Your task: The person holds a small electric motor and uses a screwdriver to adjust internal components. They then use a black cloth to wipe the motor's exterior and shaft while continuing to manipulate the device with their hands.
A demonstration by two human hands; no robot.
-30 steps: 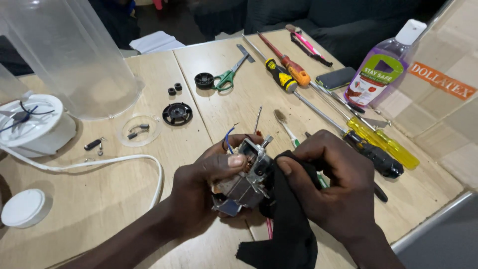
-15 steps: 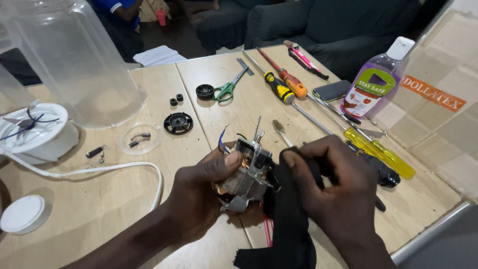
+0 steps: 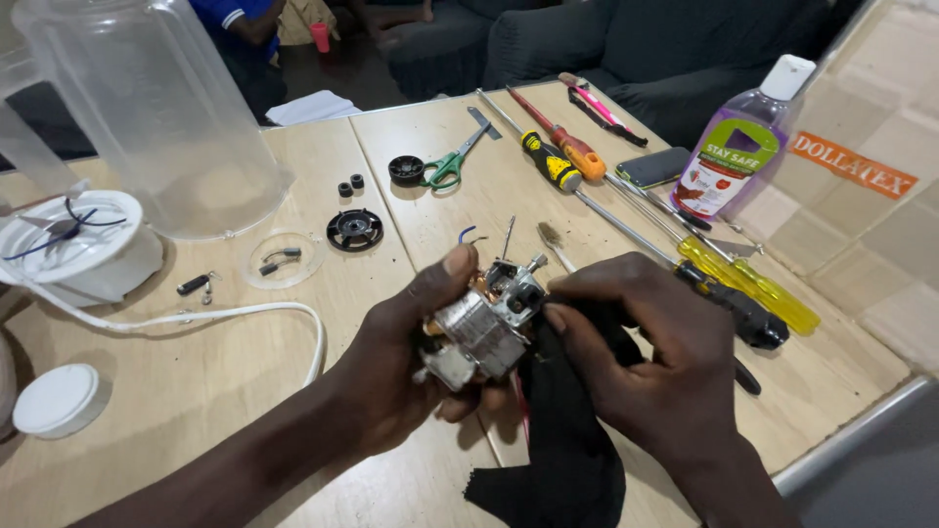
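Note:
My left hand (image 3: pixel 406 357) grips a small metal electric motor (image 3: pixel 484 328) with copper windings and thin wires sticking up, held above the wooden table (image 3: pixel 196 391). My right hand (image 3: pixel 646 362) pinches a black cloth (image 3: pixel 567 430) against the motor's right side; the cloth hangs down to the table edge. Just beyond the motor lies a small brush (image 3: pixel 556 244).
A clear plastic jug (image 3: pixel 156 112) and a white appliance base (image 3: pixel 83 244) with a white cord (image 3: pixel 196 318) stand left. Several screwdrivers (image 3: pixel 558 161), green scissors (image 3: pixel 445 168), a phone (image 3: pixel 653 166), a purple bottle (image 3: pixel 738 147), black round parts (image 3: pixel 354 229) and a white lid (image 3: pixel 57 399) lie around.
Both hands have lifted slightly and turned the motor; my right hand has shifted its cloth grip along the motor's side. The view tilted up a little.

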